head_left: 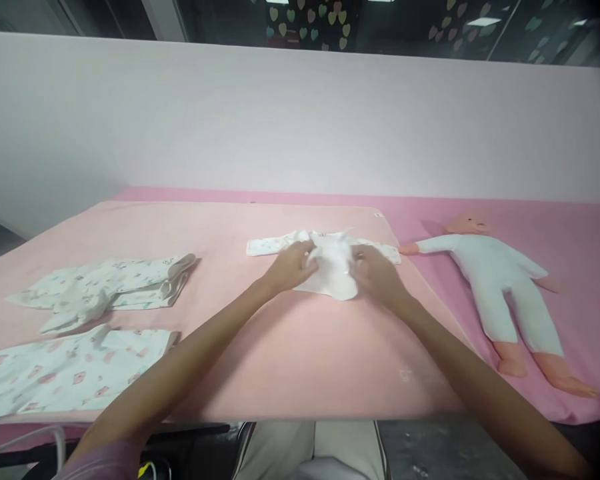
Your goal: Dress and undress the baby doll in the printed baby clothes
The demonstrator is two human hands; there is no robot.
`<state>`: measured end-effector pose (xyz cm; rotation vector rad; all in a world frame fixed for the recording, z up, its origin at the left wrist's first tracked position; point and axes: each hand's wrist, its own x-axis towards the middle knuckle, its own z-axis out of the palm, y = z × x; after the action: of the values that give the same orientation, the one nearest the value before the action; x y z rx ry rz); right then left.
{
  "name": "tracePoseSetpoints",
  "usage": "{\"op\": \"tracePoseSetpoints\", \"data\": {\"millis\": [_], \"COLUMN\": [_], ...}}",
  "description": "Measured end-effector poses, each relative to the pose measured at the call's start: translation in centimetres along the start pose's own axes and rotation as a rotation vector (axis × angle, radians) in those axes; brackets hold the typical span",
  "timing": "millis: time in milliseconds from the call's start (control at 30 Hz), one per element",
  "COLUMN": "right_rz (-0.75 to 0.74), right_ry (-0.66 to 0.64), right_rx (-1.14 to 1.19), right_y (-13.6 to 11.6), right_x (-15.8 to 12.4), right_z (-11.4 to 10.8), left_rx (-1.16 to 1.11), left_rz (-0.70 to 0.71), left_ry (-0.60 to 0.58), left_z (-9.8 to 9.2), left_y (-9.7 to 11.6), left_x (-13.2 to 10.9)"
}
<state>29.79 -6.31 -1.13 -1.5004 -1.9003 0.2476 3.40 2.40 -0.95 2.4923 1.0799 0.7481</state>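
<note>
A small white baby garment with printed sleeves (pixel 333 270) lies on the pink mat, its sleeves spread left and right. My left hand (pixel 294 267) pinches the left side of its plain white middle part, thumb and fingers closed on the fabric. On the opposite side my right hand (pixel 375 270) is at the garment's right edge, with its fingers bent against the cloth and somewhat blurred. Part of each sleeve is hidden behind the hands.
Folded printed baby clothes (pixel 145 283) lie at the left, with another printed cloth (pixel 85 373) nearer the front edge. A doll in white (pixel 495 277) lies on pink cloth at the right. A white panel (pixel 300 120) stands behind the table.
</note>
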Motion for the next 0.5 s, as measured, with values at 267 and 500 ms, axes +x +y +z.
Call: {"op": "tracePoseSetpoints", "data": {"millis": [267, 500], "right_rz": [-0.051, 0.253], "right_ry": [-0.057, -0.126], "right_rx": [-0.02, -0.336], "right_y": [7.0, 16.8], "right_x": [0.3, 5.4], "right_z": [-0.4, -1.4], "left_rx": [0.168, 0.262], "left_rz": [-0.075, -0.54], "left_ry": [-0.015, -0.079], "left_z": [-2.9, -5.8], "left_y": [-9.9, -20.3], "left_x": [-2.8, 1.5]}}
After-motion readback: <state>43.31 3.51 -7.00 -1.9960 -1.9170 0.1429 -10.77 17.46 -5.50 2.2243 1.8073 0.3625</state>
